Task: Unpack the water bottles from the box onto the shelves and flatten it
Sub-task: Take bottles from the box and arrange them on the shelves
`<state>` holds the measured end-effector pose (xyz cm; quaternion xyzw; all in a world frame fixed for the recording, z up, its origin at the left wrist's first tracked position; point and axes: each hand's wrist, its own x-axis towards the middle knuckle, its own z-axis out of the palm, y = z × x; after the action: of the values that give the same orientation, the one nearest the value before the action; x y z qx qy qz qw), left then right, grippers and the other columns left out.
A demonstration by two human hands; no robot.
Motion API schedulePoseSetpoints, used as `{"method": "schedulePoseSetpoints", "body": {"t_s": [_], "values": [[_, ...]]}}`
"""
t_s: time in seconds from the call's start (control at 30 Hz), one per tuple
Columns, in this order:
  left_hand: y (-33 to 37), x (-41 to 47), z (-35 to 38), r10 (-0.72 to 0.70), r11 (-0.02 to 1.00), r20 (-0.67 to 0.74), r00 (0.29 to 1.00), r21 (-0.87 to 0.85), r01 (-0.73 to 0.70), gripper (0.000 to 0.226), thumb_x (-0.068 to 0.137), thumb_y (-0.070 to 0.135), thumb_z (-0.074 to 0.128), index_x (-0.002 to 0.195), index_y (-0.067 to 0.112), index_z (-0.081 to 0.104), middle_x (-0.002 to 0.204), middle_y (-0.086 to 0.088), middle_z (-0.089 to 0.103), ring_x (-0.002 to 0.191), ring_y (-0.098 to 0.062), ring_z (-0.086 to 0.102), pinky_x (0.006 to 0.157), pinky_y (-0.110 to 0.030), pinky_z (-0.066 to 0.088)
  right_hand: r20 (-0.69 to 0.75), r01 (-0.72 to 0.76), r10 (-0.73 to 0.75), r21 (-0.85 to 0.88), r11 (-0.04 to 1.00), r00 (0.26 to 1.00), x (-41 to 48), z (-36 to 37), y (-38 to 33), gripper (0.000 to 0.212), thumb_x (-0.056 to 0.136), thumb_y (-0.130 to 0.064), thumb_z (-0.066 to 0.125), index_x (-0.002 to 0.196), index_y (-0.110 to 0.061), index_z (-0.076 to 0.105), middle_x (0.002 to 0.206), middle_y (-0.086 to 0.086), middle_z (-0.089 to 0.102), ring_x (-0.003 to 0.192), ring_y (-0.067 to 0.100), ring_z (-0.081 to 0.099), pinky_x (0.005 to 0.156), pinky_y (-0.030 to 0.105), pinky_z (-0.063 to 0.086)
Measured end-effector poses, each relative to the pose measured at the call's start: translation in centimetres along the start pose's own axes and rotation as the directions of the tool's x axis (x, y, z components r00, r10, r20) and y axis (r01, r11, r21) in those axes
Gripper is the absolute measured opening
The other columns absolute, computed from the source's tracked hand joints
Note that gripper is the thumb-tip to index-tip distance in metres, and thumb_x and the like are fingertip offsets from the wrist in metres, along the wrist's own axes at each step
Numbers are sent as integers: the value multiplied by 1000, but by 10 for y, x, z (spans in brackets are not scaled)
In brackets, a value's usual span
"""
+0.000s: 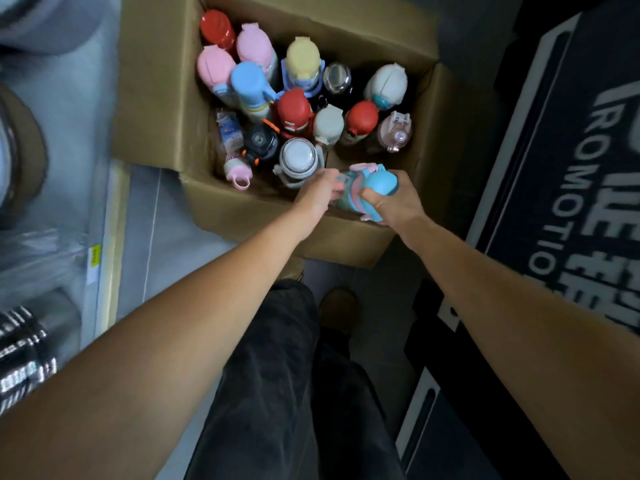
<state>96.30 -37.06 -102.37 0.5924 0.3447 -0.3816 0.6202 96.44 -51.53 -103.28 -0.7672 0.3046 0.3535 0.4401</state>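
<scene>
- At the near corner of the box [242, 209], your right hand [394, 202] grips the blue-capped bottle [379, 183]; your left hand [317, 194] clasps its body.
- Inside, over a dozen bottles [294, 109] stand unpacked; most unloading, then flattening, lies ahead of you.

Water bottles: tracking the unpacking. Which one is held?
The blue-capped, pink-trimmed bottle at the box's near edge; left hand and right hand hold it, others stand untouched.

Far side of the cardboard box [156, 98] is cut off by the top edge. Body of the blue-capped bottle [379, 183] is mostly hidden between the left hand [317, 195] and right hand [396, 202]. Print on the yellow shelf label [95, 255] is illegible.
</scene>
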Motion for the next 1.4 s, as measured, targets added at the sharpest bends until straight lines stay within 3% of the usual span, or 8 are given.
{"method": "schedulePoseSetpoints", "body": {"t_s": [0.3, 0.47, 0.7, 0.77, 0.93, 1.03, 1.17, 1.4], "values": [[31, -140, -8, 357, 792, 92, 929, 498, -354, 64, 89, 0, 45, 147, 18, 26, 151, -4, 32, 137, -16, 34, 108, -21, 28, 91, 211, -200, -129, 969, 975, -144, -68, -63, 59, 84, -37, 67, 134, -24, 39, 119, 0, 48, 105, 21, 55, 63, 26, 55], [62, -250, -28, 465, 738, 70, 883, 520, -430, 74, 87, 4, 55, 150, 17, 18, 153, -3, 28, 138, -10, 29, 111, -23, 25, 216, 403, -355, -255, 879, 910, -240, -87, -125, 55, 88, -41, 59, 136, -25, 37, 121, 3, 49, 102, 23, 57, 75, 36, 59], [72, -412, -77, 507, 749, -27, 862, 509, -424, 102, 82, 22, 72, 150, 9, -2, 158, -4, 13, 142, -11, 20, 117, -24, 19, 428, 622, -481, -297, 725, 765, -377, -72, -208, 31, 91, -36, 55, 116, -20, 49, 93, 5, 56, 57, 23, 61, 46, 27, 53], [67, -451, -91, 510, 768, -123, 851, 510, -387, 105, 79, 30, 74, 149, 7, 0, 154, -4, 20, 136, -9, 27, 103, -7, 25, 516, 671, -477, -299, 678, 712, -408, -57, -229, 35, 92, -39, 53, 121, -19, 50, 94, 9, 59, 54, 24, 62, 43, 26, 53], [41, -548, -138, 515, 806, -386, 766, 523, -278, 113, 72, 53, 73, 148, 8, 2, 148, -5, 33, 132, -21, 41, 83, -18, 43, 635, 815, -548, -248, 523, 545, -504, -2, -269, 47, 87, -54, 54, 117, -19, 56, 82, 5, 58, 40, 15, 58, 38, 21, 46], [21, -610, -166, 550, 833, -505, 665, 381, -401, 93, 73, 42, 77, 141, 8, 23, 133, 0, 49, 117, -13, 52, 91, -20, 43, 668, 895, -613, -197, 400, 422, -574, 37, -277, 53, 90, -58, 49, 115, -11, 55, 76, 7, 57, 47, 14, 56, 45, 26, 47], [-33, -707, -199, 562, 803, -585, 585, 216, -556, 42, 80, 42, 71, 112, 36, 45, 101, 19, 59, 86, 6, 58, 64, -18, 49, 708, 964, -668, -69, 258, 230, -673, 87, -261, 33, 92, -50, 51, 100, -19, 59, 71, -4, 54, 53, 8, 52, 47, 21, 46], [-154, -874, -232, 456, 792, -778, 431, 135, -595, 44, 76, 58, 65, 112, 37, 55, 104, 12, 66, 95, -7, 62, 80, -29, 52, 850, 961, -526, 126, 245, 23, -849, 168, -196, 48, 91, -57, 48, 128, -26, 50, 115, -8, 57, 99, 8, 57, 75, 28, 52]]}}
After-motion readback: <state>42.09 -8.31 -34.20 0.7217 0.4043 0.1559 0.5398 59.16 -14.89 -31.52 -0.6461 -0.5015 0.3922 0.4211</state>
